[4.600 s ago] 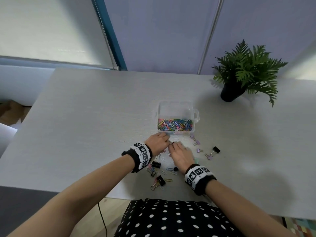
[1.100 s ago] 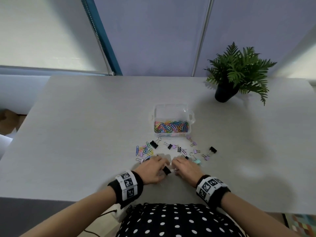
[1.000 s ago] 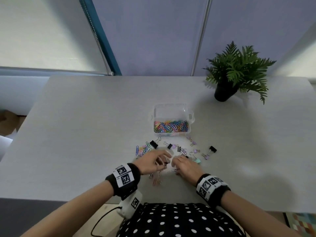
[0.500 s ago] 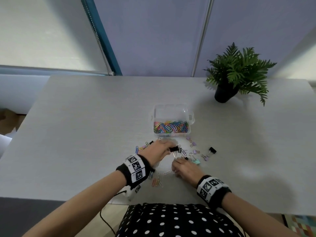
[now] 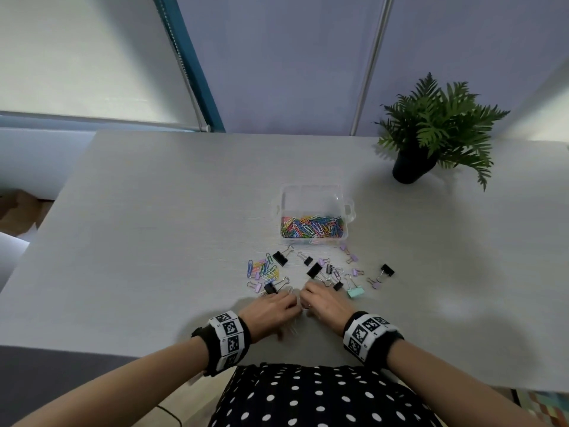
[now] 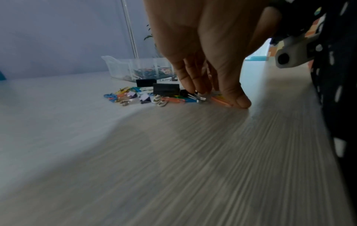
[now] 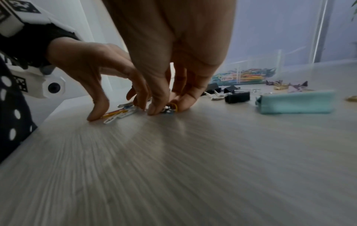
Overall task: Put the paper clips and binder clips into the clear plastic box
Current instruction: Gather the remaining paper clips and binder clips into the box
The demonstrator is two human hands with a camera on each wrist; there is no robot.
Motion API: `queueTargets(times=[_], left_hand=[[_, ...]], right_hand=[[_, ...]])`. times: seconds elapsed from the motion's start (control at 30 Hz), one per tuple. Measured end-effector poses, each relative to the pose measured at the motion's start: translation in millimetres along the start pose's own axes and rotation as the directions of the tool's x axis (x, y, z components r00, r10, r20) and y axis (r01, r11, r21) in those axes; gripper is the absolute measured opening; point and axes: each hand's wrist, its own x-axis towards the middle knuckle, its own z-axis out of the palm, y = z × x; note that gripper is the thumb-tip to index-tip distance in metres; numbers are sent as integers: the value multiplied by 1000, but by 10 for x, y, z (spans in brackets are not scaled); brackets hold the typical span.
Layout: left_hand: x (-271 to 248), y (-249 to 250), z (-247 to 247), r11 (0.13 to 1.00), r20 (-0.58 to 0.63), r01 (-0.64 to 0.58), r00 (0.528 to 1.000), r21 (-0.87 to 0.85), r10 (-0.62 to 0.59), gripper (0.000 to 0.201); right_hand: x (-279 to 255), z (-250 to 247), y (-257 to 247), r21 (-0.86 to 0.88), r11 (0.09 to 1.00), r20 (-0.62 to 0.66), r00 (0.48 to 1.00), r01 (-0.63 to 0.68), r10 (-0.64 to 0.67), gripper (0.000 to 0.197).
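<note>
Both hands are down on the desk (image 5: pixel 154 211) near its front edge, fingertips meeting over a last few loose paper clips (image 7: pixel 115 115). Half a second ago the left hand (image 5: pixel 271 309) was reaching forward into the scatter with a black binder clip at its fingertips; now it is pulled back beside the right hand (image 5: pixel 326 305). That black clip (image 5: pixel 314 270) seems to lie in the middle of the scatter, though I cannot be sure it is the same one.

The left hand's thumb and fingers press down on orange and white paper clips, curled around them but not lifting. The right hand pinches a small cluster with a yellow clip (image 7: pixel 172 107) between thumb and fingers.

The clear plastic box (image 5: pixel 314 195) stands open toward the middle of the desk, its near compartment filled with coloured paper clips. Between it and the hands lie a small pile of paper clips (image 5: pixel 264 269), black and lilac binder clips, and a mint binder clip (image 5: pixel 355 292).

I judge this to be herding stragglers forward, with most binder clips unboxed.
</note>
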Motion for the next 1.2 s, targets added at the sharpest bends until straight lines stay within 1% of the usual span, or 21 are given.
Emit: queueTargets(times=[0.1, 0.17, 0.23, 0.3, 0.33, 0.4, 0.43, 0.5, 0.53, 0.57, 0.6, 0.67, 0.73, 0.8, 0.87, 0.97, 1.0, 1.07, 1.1, 1.13, 1.2], left_hand=[[72, -43, -32, 1000, 0, -5, 1000, 1, 5, 42], [101, -55, -55, 1000, -4, -5, 1000, -11, 5, 39], [101, -68, -43, 1000, -13, -4, 1000, 11, 4, 38], [88, -90, -26, 999, -22, -15, 1000, 37, 16, 33], [91, -97, -23, 999, -18, -9, 1000, 40, 10, 28], [99, -109, -23, 1000, -11, 20, 1000, 13, -20, 10], [113, -114, -18, 999, 6, 34, 999, -23, -34, 13], [149, -88, -70, 991, 83, 52, 996, -124, -42, 22], [157, -76, -95, 989, 112, 46, 993, -140, -30, 25], [159, -60, -143, 986, 150, 49, 988, -161, -24, 26], [168, -54, -181, 983, 177, 60, 984, -174, -28, 25], [184, -68, -230, 977, 223, 89, 974, -196, -44, 19], [197, -104, -258, 969, 207, 92, 977, -231, -44, 14], [203, -124, -268, 965, 173, 76, 984, -252, -32, 12], [207, -106, -261, 972, 159, 37, 987, -232, 0, 11], [199, -55, -194, 985, 171, -47, 982, -167, 76, 12], [190, -50, -157, 985, 182, -66, 979, -157, 94, 19], [184, -61, -50, 986, 145, -109, 981, -129, 127, 41], [196, -60, -21, 987, 124, -126, 983, -99, 137, 45], [205, -50, -21, 988, 104, -145, 983, -56, 150, 43], [211, -27, -56, 983, 69, -180, 982, 25, 178, 31]], right_hand=[[-14, -23, -25, -50, 999, 11, 1000, -4, 5, 19], [-27, -37, -50, -79, 997, 11, 1000, 0, 1, 19], [-52, -60, -69, -115, 993, 9, 1000, -8, 10, 20], [-84, -80, -72, -112, 994, -1, 1000, 10, -11, 19], [-88, -87, -67, -116, 993, -6, 1000, 26, -27, 19], [-90, -76, -41, -119, 991, -1, 998, 64, -64, 21], [-94, -81, -33, -108, 991, -14, 996, 85, -87, 23], [-103, -63, -7, -66, 993, -52, 993, 100, -104, 26], [-94, -31, 19, -77, 991, -64, 992, 107, -112, 29], [-77, 15, 57, -76, 991, -74, 991, 107, -112, 27], [-65, 23, 75, -32, 996, -49, 995, 87, -89, 21], [-71, 6, 110, -5, 999, -33, 998, 51, -51, 13], [-98, -16, 141, 7, 1000, -39, 999, -12, 12, 14], [-113, -39, 178, 68, 996, -34, 998, -55, 58, 14], [-94, -53, 226, 114, 991, -20, 997, -73, 76, 12], [-66, -78, 293, 169, 982, -10, 996, -82, 85, 10], [-64, -90, 298, 181, 980, -18, 996, -79, 83, 10], [-51, -130, 314, 209, 975, -51, 995, -72, 85, 8], [-45, -166, 319, 234, 970, -78, 993, -67, 87, 7], [-32, -210, 326, 262, 963, -108, 990, -62, 93, 6], [16, -341, 338, 336, 940, -170, 978, -56, 119, 6]])
